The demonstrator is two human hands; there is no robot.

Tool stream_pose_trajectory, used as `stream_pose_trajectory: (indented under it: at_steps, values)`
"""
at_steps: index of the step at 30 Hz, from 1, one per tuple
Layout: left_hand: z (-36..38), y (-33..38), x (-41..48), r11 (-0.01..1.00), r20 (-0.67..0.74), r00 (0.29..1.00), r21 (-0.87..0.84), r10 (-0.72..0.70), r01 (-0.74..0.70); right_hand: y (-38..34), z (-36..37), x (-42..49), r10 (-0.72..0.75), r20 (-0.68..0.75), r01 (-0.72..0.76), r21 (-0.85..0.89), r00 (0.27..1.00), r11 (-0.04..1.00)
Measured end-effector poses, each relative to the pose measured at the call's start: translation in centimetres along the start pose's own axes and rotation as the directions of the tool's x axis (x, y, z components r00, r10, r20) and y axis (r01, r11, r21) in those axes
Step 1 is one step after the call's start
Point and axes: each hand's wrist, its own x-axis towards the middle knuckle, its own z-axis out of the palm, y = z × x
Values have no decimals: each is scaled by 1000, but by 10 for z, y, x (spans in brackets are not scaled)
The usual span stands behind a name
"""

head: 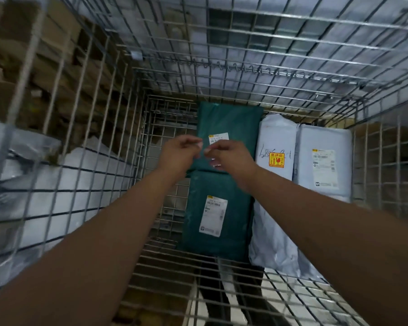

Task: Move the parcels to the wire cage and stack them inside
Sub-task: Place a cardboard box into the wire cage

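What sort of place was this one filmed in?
Probably a parcel depot or warehouse: a wire cage holds labelled green parcels and white parcels, one with a fragile sticker, and what look like cartons are stacked beyond its left wall.

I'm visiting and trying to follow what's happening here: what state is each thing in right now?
Wire cage: partly filled, parcels on its floor.
Far green parcel: lying flat, label up.
Near green parcel: lying flat, label up.
White parcel with yellow sticker: lying beside the green ones.
White parcel with printed label: lying flat, label up.
Left hand: fingers loosely curled, holding nothing.
Right hand: fingers loosely curled, holding nothing.
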Motion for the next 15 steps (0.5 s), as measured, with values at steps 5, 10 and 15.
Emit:
stream_pose_trajectory:
  at_steps: [5, 10, 15]
  values:
    - [-53, 32, -84, 999, 5, 1000, 26, -26, 26, -42, 9, -92, -21, 103, 21, 5, 994, 1000]
    - [-88, 45, -172, 999, -4, 999, 5, -36, 36, -65, 17, -168, -41, 185, 41, 4, 982, 999]
    - [-98, 38, -260, 992, -87, 996, -127, 1, -12, -63, 26, -232, -58, 266, 66, -23, 962, 998]
